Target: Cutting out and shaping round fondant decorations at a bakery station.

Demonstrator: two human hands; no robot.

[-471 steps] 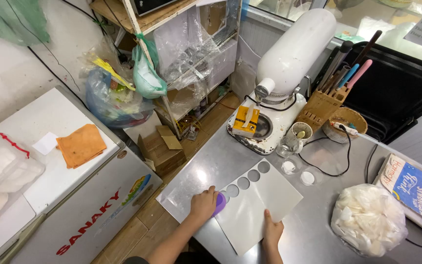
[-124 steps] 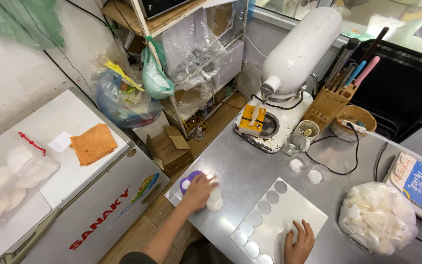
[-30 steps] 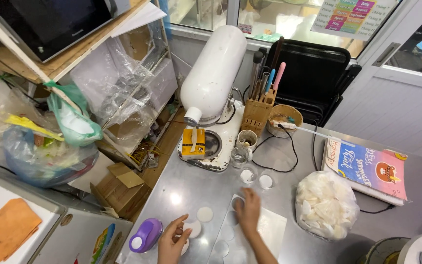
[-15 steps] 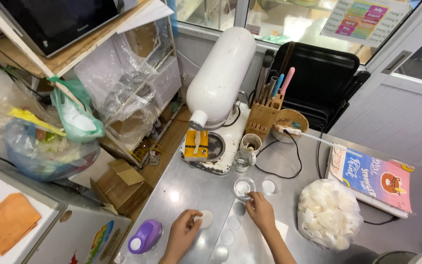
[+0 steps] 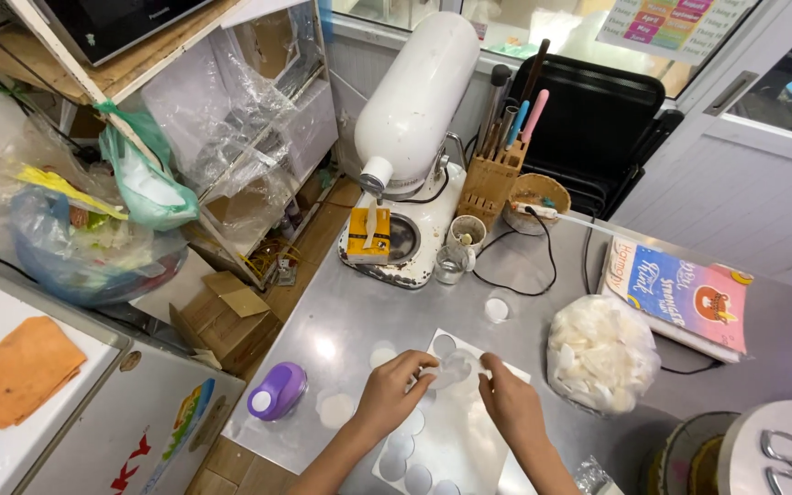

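Note:
My left hand (image 5: 394, 392) and my right hand (image 5: 509, 404) meet over a white sheet (image 5: 456, 440) that bears several round white discs. Between their fingertips they pinch a small clear round cup (image 5: 456, 369), held just above the sheet's far end. Loose white discs lie on the steel table, one (image 5: 382, 356) beside my left thumb and another (image 5: 335, 410) left of my wrist. A purple bottle (image 5: 277, 391) lies on its side further left, near the table's edge.
A white stand mixer (image 5: 412, 119) stands at the back beside a wooden utensil block (image 5: 490, 183), a glass (image 5: 451, 265) and a cable. A clear bag of white discs (image 5: 600, 353) and a book (image 5: 680, 291) lie to the right. Boxes and bags sit on the floor left of the steel table (image 5: 341, 321).
My right hand took the small clear cup from the table and drew it back. Both hands now hold it together over the sheet. The view has shifted slightly.

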